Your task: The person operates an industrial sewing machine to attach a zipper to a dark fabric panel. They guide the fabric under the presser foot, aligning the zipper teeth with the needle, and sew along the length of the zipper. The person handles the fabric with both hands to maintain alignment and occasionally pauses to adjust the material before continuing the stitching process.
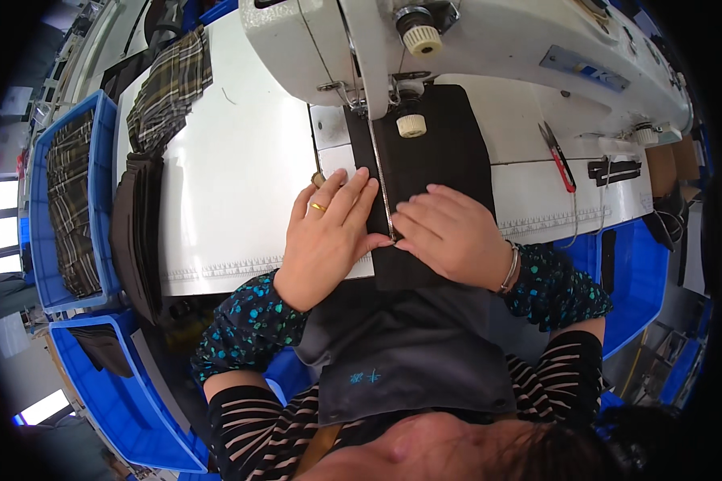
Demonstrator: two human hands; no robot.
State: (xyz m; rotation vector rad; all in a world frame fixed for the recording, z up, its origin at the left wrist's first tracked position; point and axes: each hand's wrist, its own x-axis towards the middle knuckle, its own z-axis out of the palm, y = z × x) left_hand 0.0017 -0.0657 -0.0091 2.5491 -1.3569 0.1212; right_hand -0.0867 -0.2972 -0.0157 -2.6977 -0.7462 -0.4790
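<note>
A black fabric panel [437,136] lies under the sewing machine's head [369,88], with a metal-toothed zipper [380,164] running lengthwise along it. My left hand [329,236] rests flat at the zipper's left side, fingers stretched toward the needle area and thumb out against the zipper's near end. A gold ring is on one finger. On the right, my right hand [457,236] has its fingers bent together over the panel. Its thumb and forefinger close on the fabric beside the zipper, and what lies between them is mostly hidden. Both thumb tips nearly meet.
Red-handled thread snips [559,160] and small black pieces [614,171] lie at the right. Plaid cloth [172,88] and stacked dark pieces [136,232] sit left. Blue bins [108,200] flank the white table [225,184], which has a ruler strip along its front.
</note>
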